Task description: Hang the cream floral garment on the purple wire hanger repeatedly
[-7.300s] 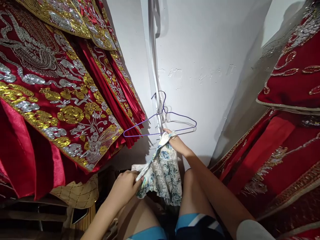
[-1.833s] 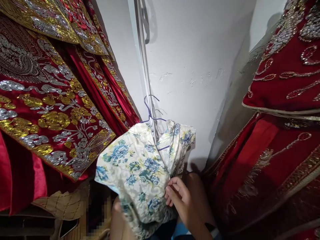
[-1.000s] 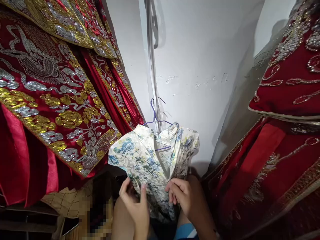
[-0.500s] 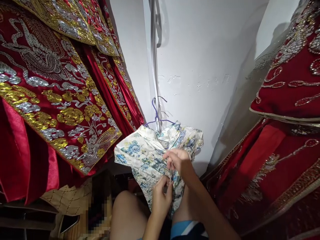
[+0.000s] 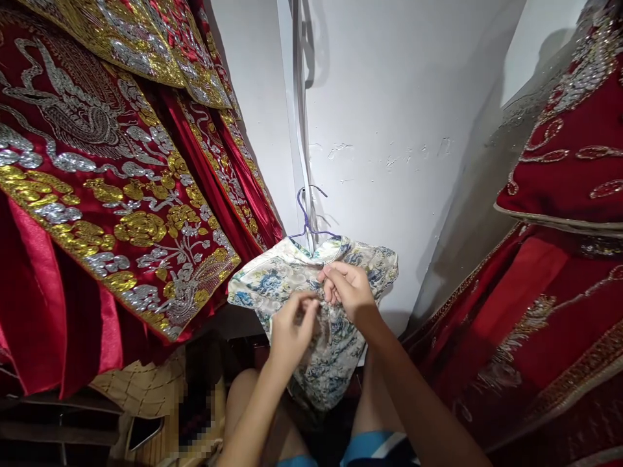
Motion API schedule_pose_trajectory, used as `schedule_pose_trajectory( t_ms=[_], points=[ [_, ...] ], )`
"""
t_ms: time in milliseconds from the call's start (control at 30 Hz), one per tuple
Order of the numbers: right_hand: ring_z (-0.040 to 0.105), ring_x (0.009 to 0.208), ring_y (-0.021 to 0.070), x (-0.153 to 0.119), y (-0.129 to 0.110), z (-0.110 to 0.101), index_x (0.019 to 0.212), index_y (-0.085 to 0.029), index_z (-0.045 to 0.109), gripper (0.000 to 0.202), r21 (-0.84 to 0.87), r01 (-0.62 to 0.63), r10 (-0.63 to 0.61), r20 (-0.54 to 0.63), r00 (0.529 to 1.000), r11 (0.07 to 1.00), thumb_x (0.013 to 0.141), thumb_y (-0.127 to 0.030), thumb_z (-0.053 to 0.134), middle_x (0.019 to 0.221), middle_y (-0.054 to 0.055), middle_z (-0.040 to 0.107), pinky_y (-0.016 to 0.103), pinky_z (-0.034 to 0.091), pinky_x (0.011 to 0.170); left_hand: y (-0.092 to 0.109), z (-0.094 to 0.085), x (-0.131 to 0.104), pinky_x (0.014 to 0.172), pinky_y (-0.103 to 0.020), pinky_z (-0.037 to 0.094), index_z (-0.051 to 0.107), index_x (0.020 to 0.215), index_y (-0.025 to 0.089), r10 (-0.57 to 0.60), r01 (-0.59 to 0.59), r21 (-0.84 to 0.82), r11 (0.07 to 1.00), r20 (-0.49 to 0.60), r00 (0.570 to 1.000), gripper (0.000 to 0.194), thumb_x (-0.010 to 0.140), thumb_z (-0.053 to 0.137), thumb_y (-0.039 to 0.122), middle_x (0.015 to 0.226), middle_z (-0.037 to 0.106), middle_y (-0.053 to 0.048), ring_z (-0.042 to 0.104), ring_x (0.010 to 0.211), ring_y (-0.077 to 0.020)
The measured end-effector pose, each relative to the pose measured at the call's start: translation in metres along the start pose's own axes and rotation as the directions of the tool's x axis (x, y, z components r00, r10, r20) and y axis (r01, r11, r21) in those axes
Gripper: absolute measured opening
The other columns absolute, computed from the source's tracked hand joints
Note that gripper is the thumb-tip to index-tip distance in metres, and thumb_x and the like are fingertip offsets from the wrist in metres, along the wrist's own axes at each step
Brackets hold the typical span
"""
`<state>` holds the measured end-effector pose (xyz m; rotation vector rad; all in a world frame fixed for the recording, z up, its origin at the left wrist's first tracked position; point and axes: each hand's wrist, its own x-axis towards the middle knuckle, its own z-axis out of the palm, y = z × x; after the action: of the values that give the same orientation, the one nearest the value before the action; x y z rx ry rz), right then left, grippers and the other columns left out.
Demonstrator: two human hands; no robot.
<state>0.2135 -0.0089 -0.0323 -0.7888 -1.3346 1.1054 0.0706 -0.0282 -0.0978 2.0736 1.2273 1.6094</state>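
Observation:
A short-sleeved white blouse point(image 5: 321, 363) with a blue and green floral print hangs in front of me on a purple wire hanger point(image 5: 305, 217). My right hand point(image 5: 349, 288) is at the front just below the collar, thumb and forefinger pinched on the cloth and the other fingers curled. Slightly lower and to the left, my left hand point(image 5: 292, 324) has its thumb and fingertips drawn together at the blouse's front edge. What lies right between the fingertips is too small to make out. The blouse's lower end hangs between my knees.
Red garments point(image 5: 141, 227) with gold and silver embroidery hang at the left. More beaded red garments point(image 5: 559, 181) hang at the right. A white wall point(image 5: 389, 97) stands behind the hanger. At lower left, a phone point(image 5: 145, 433) lies on a wooden surface near a woven item point(image 5: 146, 386).
My left hand has moved up the blouse front, from its lower part to near the right hand. The right hand has risen a little towards the collar. The blouse now hangs straighter.

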Motion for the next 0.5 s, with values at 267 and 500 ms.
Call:
schedule_pose_trajectory(
  t_ms=[267, 500],
  points=[
    [0.043, 0.043, 0.0098, -0.001, -0.005, -0.007, 0.070, -0.018, 0.060, 0.029, -0.069, 0.081, -0.082, -0.007, 0.997, 0.994, 0.088, -0.040, 0.055, 0.044, -0.004, 0.050, 0.023, 0.035, 0.047, 0.042, -0.018, 0.068, 0.075, -0.029, 0.046, 0.066, 0.090, 0.019, 0.286, -0.281, 0.187, 0.941, 0.000, 0.958, 0.018, 0.099, 0.051, 0.026, 0.085, 0.063, -0.004, 0.060, 0.081, -0.0167],
    [0.040, 0.040, 0.0100, -0.001, 0.046, -0.006, 0.065, -0.019, 0.057, 0.026, -0.148, -0.019, 0.021, 0.009, 1.000, 0.989, 0.086, -0.034, 0.054, 0.043, -0.006, 0.047, 0.024, 0.027, 0.045, 0.045, -0.028, 0.066, 0.080, -0.033, 0.042, 0.059, 0.083, 0.019, 0.338, -0.257, 0.295, 0.920, -0.266, 0.903, 0.017, 0.098, 0.052, 0.026, 0.082, 0.061, -0.003, 0.056, 0.084, -0.0189]
  ],
)
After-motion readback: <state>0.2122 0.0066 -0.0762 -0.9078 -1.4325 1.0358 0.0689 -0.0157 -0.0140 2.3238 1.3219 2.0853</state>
